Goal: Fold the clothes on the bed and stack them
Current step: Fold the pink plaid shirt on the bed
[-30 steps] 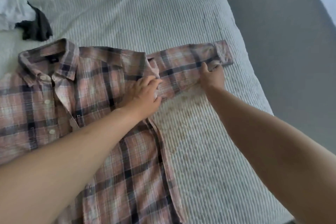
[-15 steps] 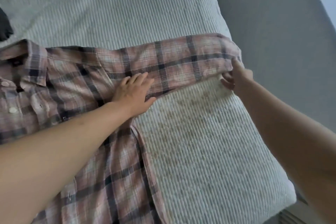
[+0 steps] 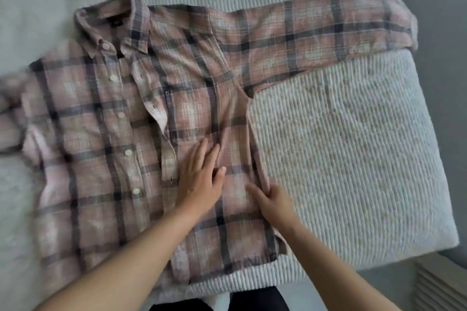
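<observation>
Head view: a plaid shirt [image 3: 156, 118] lies spread front-up on the bed [image 3: 353, 149], one sleeve [image 3: 326, 30] stretched toward the edge. Left hand [image 3: 199, 179] presses flat, fingers straight; right hand [image 3: 273, 199] rests spread at the side seam.

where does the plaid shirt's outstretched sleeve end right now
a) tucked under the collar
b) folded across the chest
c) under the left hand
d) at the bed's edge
d: the plaid shirt has its sleeve stretched flat, cuff at the edge of the bed.
</observation>
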